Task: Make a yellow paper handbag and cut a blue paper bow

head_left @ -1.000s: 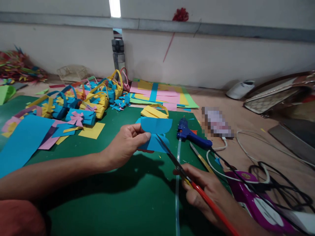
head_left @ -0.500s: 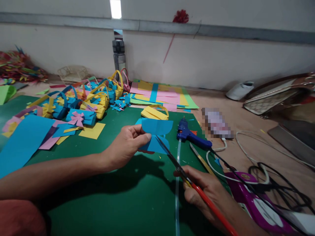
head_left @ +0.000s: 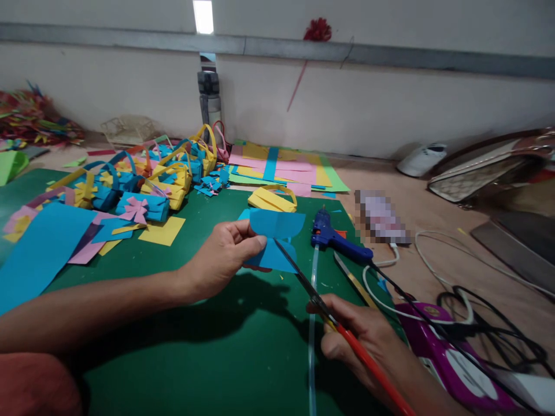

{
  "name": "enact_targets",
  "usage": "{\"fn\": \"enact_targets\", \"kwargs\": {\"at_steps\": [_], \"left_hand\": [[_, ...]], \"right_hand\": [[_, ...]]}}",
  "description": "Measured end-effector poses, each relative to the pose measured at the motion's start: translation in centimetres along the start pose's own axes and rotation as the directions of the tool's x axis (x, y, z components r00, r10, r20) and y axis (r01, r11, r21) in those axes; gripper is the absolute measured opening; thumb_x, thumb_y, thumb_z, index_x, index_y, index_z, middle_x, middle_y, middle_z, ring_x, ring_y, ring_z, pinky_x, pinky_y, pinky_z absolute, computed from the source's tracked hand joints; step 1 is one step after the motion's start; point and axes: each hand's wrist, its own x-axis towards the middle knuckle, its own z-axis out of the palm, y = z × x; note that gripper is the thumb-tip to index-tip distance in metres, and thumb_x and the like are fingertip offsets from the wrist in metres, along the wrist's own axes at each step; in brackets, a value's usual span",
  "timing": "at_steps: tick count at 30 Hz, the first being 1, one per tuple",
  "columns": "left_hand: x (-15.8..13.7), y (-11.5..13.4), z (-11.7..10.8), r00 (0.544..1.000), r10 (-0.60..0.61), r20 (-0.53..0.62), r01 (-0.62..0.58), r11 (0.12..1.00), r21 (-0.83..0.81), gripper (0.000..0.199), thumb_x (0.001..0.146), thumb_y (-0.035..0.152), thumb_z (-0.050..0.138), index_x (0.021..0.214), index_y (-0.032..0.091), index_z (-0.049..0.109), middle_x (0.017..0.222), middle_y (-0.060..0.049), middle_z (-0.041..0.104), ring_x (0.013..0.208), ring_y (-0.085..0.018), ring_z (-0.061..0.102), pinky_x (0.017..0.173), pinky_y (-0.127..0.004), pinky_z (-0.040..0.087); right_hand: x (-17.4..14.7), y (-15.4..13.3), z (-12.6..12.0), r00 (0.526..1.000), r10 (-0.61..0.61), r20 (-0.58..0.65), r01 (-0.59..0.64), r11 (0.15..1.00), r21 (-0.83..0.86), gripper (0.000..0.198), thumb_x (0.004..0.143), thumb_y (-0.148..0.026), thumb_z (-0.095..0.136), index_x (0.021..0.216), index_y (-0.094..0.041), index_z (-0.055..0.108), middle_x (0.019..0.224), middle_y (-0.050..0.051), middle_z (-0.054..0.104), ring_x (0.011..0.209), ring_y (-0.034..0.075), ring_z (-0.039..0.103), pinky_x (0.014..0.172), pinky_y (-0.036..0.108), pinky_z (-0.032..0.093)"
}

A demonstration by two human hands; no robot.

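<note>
Pinched between the thumb and fingers of my left hand [head_left: 229,257] is a piece of blue paper [head_left: 277,222], held above the green mat [head_left: 182,346]. It has rounded corners and a slit-like gap between its upper and lower flaps. My right hand [head_left: 355,335] grips scissors [head_left: 318,297] with a red handle. Their blades reach up and left, tips at the gap in the paper near my left thumb. Just behind the paper sits a small yellow paper basket [head_left: 272,198]. A blue glue gun [head_left: 336,238] with a clear glue stick lies to the right.
Several paper baskets [head_left: 143,205] with bows crowd the left, beside a large blue sheet [head_left: 47,248]. Coloured sheets [head_left: 295,167] lie at the back. At right are a cutter knife [head_left: 355,280], a blurred phone [head_left: 382,216], cables and a purple device [head_left: 455,352].
Almost nothing differs. The scissors and my right hand have shifted very slightly to the left, while my left hand and the blue paper stay in place.
</note>
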Motion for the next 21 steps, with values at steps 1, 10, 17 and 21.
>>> {"fn": "enact_targets", "kwargs": {"at_steps": [1,10,17,21], "left_hand": [[0.0,0.0,0.0,1.000,0.002,0.002,-0.002,1.000,0.003,0.010,0.077,0.022,0.061,0.075,0.012,0.058,0.065,0.001,0.060,0.057,-0.008,0.057,0.061,-0.023,0.053],[0.9,2.0,-1.6,0.996,0.050,0.077,-0.075,0.925,0.374,0.028,0.070,0.026,0.068,0.096,0.017,0.059,0.058,0.007,0.050,0.051,-0.005,0.045,0.048,-0.016,0.037],[0.9,4.0,-2.6,0.970,0.042,0.241,-0.206,0.672,0.711,0.021,0.071,0.022,0.061,0.090,0.013,0.065,0.070,0.001,0.059,0.057,-0.009,0.048,0.052,-0.019,0.038],[0.6,4.0,-2.8,0.932,0.083,0.352,-0.353,0.421,0.836,0.013,0.075,0.017,0.054,0.074,0.011,0.065,0.056,0.003,0.050,0.052,-0.007,0.040,0.047,-0.019,0.029]], "right_hand": [[0.0,0.0,0.0,1.000,0.010,0.001,-0.010,1.000,0.012,0.010,0.074,-0.029,0.054,0.079,-0.020,0.053,0.052,-0.008,0.030,0.046,0.007,0.026,0.042,0.020,0.020],[0.3,0.2,-0.3,0.999,-0.001,-0.040,-0.002,0.997,-0.072,0.012,0.073,-0.030,0.059,0.080,-0.020,0.057,0.051,-0.008,0.035,0.045,0.007,0.030,0.041,0.021,0.023],[0.2,0.0,0.1,0.974,-0.150,-0.171,0.085,0.938,-0.336,0.012,0.069,-0.026,0.062,0.081,-0.024,0.061,0.053,-0.006,0.057,0.046,0.013,0.052,0.046,0.024,0.039],[0.2,0.1,0.3,0.955,-0.245,-0.167,0.149,0.884,-0.443,0.011,0.071,-0.027,0.062,0.081,-0.023,0.060,0.055,-0.005,0.061,0.047,0.014,0.056,0.046,0.025,0.041]]}}
